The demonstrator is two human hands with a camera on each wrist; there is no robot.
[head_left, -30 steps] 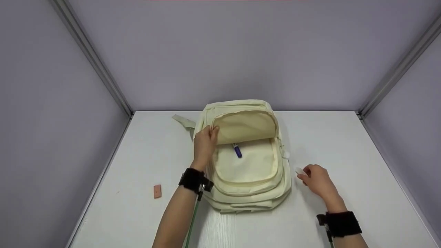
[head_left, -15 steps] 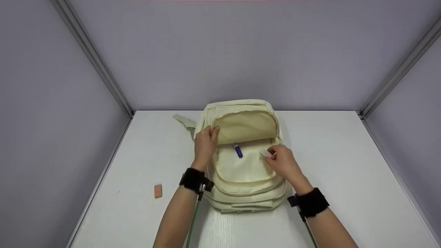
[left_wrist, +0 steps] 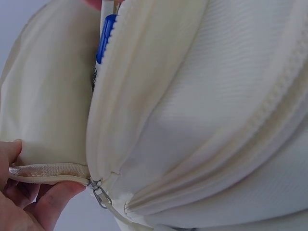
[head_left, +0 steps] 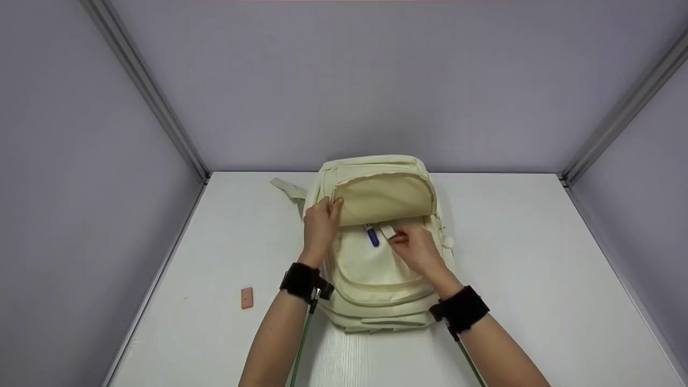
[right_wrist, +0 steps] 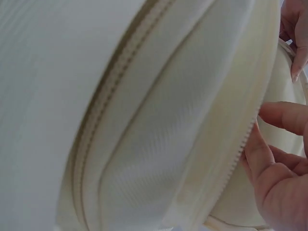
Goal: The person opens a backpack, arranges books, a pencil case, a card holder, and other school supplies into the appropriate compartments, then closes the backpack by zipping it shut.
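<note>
Head view: cream backpack [head_left: 384,252] lies flat on the white surface [head_left: 537,258], front pocket flap [head_left: 384,198] folded back. Left hand [head_left: 321,226] pinches the flap's left edge. Right hand [head_left: 416,248] pinches a small white piece [head_left: 388,231] at the pocket mouth, just beside a blue pen [head_left: 371,235] lying there. A small pink eraser [head_left: 246,297] sits well apart, on the left.

Left wrist view: thumb and fingers [left_wrist: 29,211] clamp the zipper edge; zipper pull [left_wrist: 100,195] hangs just beside them; pen [left_wrist: 105,39] pokes out.

Right wrist view: right hand [right_wrist: 281,171], fingers curled, at the pocket's zipper edge; the piece is hidden.
</note>
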